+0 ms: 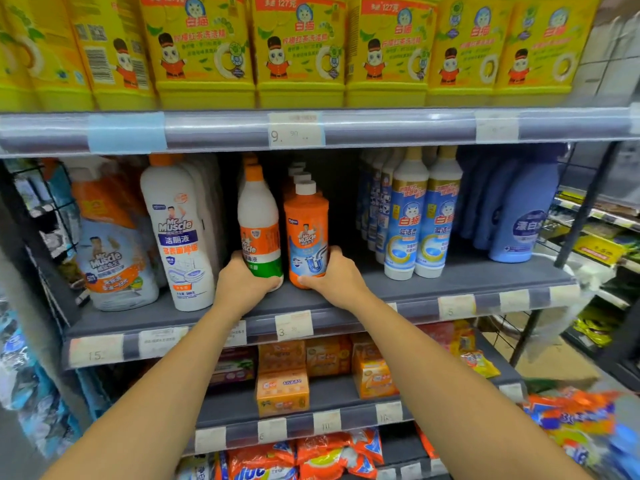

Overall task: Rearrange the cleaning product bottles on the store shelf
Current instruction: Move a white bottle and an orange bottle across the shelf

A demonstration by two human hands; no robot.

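Observation:
On the middle grey shelf [450,275] two Mr Muscle bottles stand upright side by side. My left hand [242,285] wraps the base of the white bottle with an orange cap and green band [259,216]. My right hand [337,275] grips the base of the orange drain-cleaner bottle with a white cap [306,223]. More bottles of each kind line up behind them, mostly hidden.
A tall white toilet-cleaner bottle [176,230] and a refill pouch [110,247] stand to the left. White-and-blue bottles [420,220] and blue bleach jugs [519,216] stand to the right. Yellow detergent jugs [298,46] fill the shelf above, soap boxes [282,389] the one below.

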